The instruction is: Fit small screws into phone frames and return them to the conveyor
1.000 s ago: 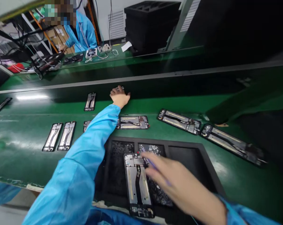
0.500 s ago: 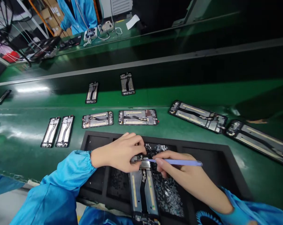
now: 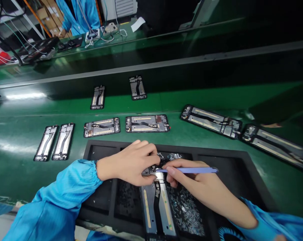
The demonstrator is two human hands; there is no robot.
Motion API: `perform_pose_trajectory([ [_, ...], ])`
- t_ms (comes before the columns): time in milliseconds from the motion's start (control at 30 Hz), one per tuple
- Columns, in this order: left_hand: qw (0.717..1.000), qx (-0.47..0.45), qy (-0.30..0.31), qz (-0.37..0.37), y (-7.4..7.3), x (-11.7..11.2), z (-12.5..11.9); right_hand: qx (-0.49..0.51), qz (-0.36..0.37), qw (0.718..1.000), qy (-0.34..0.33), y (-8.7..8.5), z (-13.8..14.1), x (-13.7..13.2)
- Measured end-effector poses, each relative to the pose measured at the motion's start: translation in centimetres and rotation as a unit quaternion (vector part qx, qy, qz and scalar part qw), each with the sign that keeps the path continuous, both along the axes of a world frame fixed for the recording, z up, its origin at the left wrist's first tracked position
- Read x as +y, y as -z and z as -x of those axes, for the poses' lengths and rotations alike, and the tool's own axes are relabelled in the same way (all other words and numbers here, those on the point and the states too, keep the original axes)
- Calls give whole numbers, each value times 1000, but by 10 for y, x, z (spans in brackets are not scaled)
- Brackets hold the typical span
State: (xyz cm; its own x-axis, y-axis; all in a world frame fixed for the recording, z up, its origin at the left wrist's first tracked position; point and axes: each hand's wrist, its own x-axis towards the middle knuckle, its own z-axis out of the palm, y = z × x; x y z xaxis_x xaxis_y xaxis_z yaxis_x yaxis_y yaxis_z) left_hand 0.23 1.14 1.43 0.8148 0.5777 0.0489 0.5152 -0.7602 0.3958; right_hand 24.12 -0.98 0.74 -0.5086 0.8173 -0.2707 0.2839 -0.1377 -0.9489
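An opened phone [image 3: 148,207] lies lengthwise over the black tray, its inside showing a dark flex cable and yellow strips; its lower end runs out of view. My left hand [image 3: 131,164] is closed around the phone's top end, fingers bent over its edge. In my right hand [image 3: 191,180] is a slim purple pair of tweezers [image 3: 194,170], pinched between thumb and fingers. Their tip touches or nearly touches the phone's upper board beside my left thumb; the exact contact is too small to tell.
The compartmented black tray [image 3: 112,201] holds many small clear and metallic bits [image 3: 188,211]. Beyond it lie several opened phones, including one directly behind [image 3: 147,123] and one at right [image 3: 211,121], on the green bench [image 3: 15,140]. A co-worker in blue [image 3: 78,16] stands across.
The view has shifted slightly. Both hands keep their grips, with the tweezers at almost the same spot on the phone's upper end.
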Motion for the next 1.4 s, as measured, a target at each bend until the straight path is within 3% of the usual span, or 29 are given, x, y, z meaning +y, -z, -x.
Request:
perform_pose_trajectory([
  [300, 1000, 1, 0, -11, 2, -1, -2, 59, 44, 997, 35, 3, 0, 3],
  [433, 1000, -1, -6, 1, 4, 0, -2, 106, 18, 987, 118, 6, -1, 4],
  [533, 999, -32, -19, 33, 3, 0, -1, 121, -28, 973, 195, 5, -7, 7],
  [633, 995, -61, -31, 70, 0, 0, 0, 66, -95, 967, 225, 1, -19, 11],
  [800, 994, -69, -38, 76, 1, -2, -3, -74, -216, 964, 140, 1, -37, 16],
  [900, 996, -54, -46, 59, 4, -2, -5, -113, -350, 927, 78, 7, -36, 11],
  [1000, 997, -48, -43, 41, 5, -2, -5, -134, -500, 854, 51, 13, -31, -1],
  [1067, 997, -49, -37, 37, 6, -2, -4, -149, -563, 813, 16, 15, -28, -8],
  [1233, 990, -106, -56, 79, 10, 1, 1, -198, -646, 732, -86, 12, -24, -13],
  [1400, 977, -178, -89, 75, 8, 3, 4, -215, -655, 716, -112, 9, -19, -13],
])
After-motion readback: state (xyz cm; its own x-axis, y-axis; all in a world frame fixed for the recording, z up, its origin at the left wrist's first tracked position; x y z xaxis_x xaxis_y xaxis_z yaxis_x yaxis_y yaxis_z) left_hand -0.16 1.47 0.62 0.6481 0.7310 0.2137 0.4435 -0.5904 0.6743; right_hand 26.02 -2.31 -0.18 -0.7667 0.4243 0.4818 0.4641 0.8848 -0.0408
